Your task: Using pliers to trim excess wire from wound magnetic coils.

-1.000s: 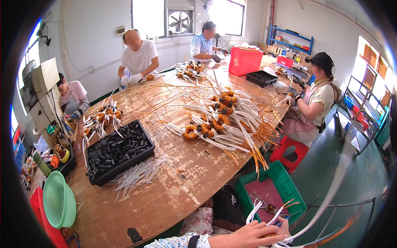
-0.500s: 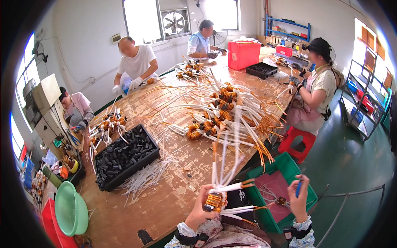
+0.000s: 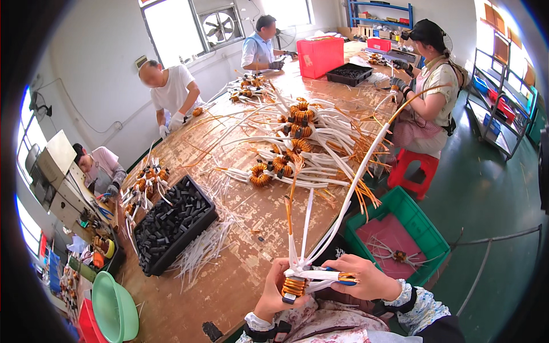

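Observation:
My left hand (image 3: 271, 294) is closed around a copper-wound ring coil (image 3: 293, 287) at the table's near edge. Long white-sleeved leads (image 3: 359, 182) with bare copper-coloured ends fan upward from it, and a few more point right. Against those right-hand leads, my right hand (image 3: 366, 276) is closed on a slim blue tool (image 3: 346, 278). Fingers and leads cover most of the tool, so its exact kind is hidden. Another small coil (image 3: 399, 255) with white leads lies in a green crate (image 3: 426, 228) to the right, on a pink sheet.
Many similar coils (image 3: 300, 131) with tangled leads cover the middle of the wooden table (image 3: 251, 274). A black tray (image 3: 171, 226) of short black pieces stands left, beside loose white tubes (image 3: 200, 248). A green basin (image 3: 114, 308) is at lower left. Several people work around the table.
My right hand has come left from over the green crate to the coil's leads, bringing the blue tool. A long lead now bends to the upper right. The whole view has shifted slightly.

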A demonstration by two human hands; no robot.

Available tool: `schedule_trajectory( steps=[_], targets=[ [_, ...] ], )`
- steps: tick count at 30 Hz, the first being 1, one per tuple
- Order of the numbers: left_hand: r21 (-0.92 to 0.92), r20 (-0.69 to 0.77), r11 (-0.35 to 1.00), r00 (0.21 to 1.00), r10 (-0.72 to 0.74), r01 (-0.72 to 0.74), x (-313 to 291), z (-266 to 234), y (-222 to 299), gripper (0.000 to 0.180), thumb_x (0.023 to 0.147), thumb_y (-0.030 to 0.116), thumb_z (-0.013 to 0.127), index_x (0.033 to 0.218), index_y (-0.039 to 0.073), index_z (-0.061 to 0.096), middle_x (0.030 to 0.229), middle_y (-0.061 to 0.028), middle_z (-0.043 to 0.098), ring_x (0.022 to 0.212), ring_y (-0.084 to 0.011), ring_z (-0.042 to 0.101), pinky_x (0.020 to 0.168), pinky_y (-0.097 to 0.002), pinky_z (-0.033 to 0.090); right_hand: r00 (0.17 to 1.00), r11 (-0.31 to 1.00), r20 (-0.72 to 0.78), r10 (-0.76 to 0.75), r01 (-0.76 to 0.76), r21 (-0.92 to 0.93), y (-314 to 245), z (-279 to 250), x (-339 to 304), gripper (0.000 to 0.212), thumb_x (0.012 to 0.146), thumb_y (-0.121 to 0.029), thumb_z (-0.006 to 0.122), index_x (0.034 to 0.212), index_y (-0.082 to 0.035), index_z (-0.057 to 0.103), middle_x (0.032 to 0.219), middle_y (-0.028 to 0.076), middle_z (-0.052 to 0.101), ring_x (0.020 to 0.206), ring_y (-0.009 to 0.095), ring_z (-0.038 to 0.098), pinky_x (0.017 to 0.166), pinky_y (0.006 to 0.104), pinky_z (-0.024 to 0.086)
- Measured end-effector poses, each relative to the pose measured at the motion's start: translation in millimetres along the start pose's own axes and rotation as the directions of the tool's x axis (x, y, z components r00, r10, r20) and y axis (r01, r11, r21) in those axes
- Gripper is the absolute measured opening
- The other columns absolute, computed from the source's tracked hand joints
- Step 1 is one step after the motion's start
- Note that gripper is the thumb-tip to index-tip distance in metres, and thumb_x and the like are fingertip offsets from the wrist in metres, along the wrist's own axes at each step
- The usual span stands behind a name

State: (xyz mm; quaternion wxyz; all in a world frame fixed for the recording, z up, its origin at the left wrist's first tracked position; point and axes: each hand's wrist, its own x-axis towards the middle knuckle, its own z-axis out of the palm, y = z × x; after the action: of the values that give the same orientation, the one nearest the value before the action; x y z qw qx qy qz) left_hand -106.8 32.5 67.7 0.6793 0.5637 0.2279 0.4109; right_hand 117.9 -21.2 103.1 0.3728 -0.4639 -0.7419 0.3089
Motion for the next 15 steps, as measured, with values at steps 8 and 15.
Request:
schedule_trajectory(
  steps=[8,15],
  targets=[
    [0.039,0.072,0.999,0.997,-0.034,0.031,3,2,-3,0.070,0.060,0.007,0.082,0.115,0.005,0.039,0.123,-0.0117,0.050,0.112,-0.0173,0.051,0.095,-0.0314,0.042,0.998,0.999,0.064,-0.019,0.016,0.036,13,-11,-3,0.046,0.078,-0.017,0.071,0.120,-0.008,0.055,0.091,0.012,0.054,0.082,0.027,0.055,0.074,0.0357,0.046],
    [-0.001,0.071,0.998,0.996,-0.058,0.058,1,4,-5,0.069,0.060,0.006,0.081,0.115,0.005,0.039,0.125,-0.0126,0.049,0.114,-0.0174,0.049,0.097,-0.0311,0.039,0.995,0.985,0.032,-0.089,0.093,-0.144,5,-12,-2,0.048,0.075,-0.014,0.071,0.120,-0.007,0.054,0.091,0.012,0.053,0.080,0.029,0.053,0.075,0.0367,0.044]
  ],
)
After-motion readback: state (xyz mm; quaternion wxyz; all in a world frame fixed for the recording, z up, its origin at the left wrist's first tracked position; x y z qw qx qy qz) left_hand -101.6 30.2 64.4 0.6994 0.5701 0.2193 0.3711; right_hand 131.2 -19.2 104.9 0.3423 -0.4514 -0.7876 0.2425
